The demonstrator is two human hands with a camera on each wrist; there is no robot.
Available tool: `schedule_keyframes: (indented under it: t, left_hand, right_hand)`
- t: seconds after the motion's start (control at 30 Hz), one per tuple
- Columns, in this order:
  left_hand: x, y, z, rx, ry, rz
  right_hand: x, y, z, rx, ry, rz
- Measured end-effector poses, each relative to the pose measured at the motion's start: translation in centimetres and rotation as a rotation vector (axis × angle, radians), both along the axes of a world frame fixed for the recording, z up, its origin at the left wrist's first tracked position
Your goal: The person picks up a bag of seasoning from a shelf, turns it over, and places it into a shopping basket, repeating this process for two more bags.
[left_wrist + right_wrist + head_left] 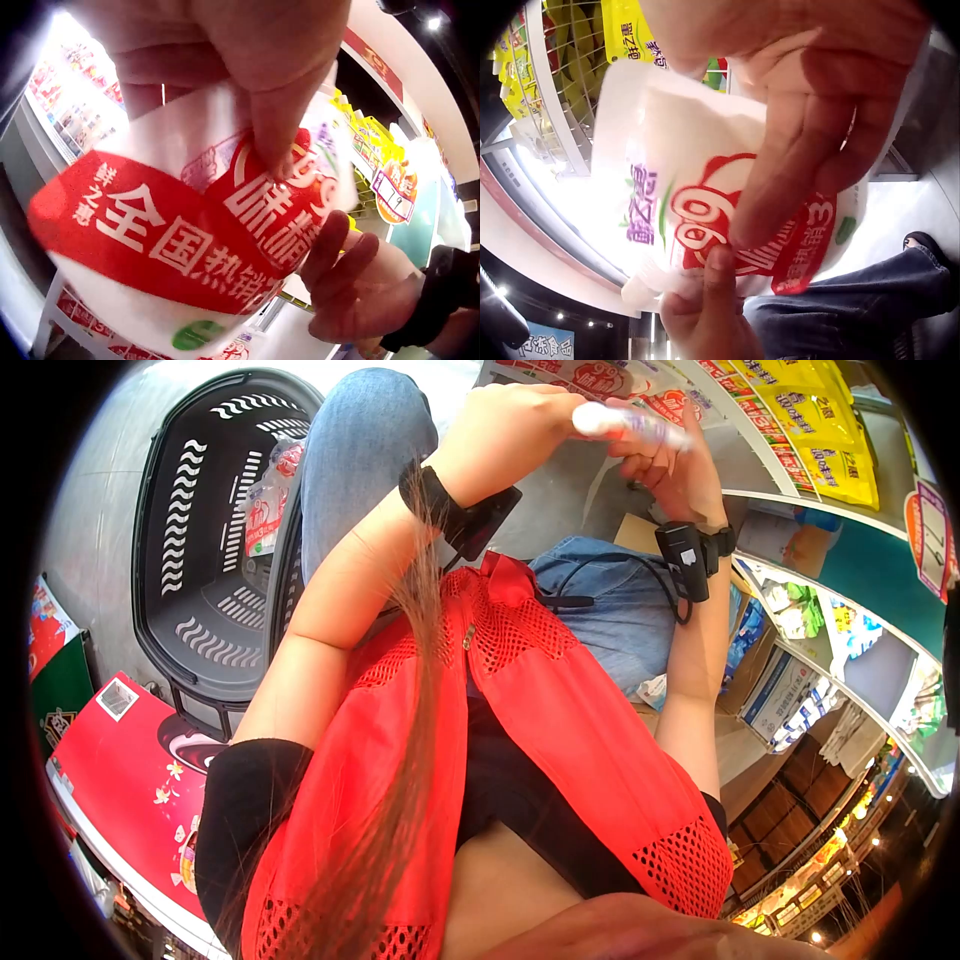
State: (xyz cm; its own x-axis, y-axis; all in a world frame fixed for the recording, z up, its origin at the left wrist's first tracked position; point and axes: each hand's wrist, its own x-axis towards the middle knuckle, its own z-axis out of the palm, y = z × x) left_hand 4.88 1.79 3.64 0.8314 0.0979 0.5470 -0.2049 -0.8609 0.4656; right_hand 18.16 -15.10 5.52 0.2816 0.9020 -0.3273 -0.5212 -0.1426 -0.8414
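A white plastic packet with red print is held up between both hands at the top of the head view. In the left wrist view my left hand grips the packet from above, its fingers bent over the printed face. My right hand holds the edge at the right. The right wrist view has my right hand with bent fingers over the packet, while the thumb of my left hand presses its lower edge. Parts of the fingers behind the packet are hidden.
A dark basket with similar packets inside stands at the left, beside a bent knee. Shelves with yellow packets and price tags run along the right. A red box-like display is at the lower left.
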Motion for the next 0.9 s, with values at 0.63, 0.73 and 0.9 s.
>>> schedule_keyframes:
  t: [0.63, 0.73, 0.9]
  left_hand:
    - [0.1, -0.3, 1.6, -1.546, 0.027, -0.235]
    - [-0.1, -0.4, 2.2, -1.604, 0.017, -0.207]
    - [-0.3, 0.2, 1.9, -1.665, 0.21, -0.325]
  right_hand:
    - [-2.5, 0.7, -0.7, -0.021, -0.369, -0.288]
    - [-2.3, 0.6, -0.9, -0.014, -0.491, -0.327]
    - [-2.5, 0.5, -0.5, -0.002, -0.624, -0.403]
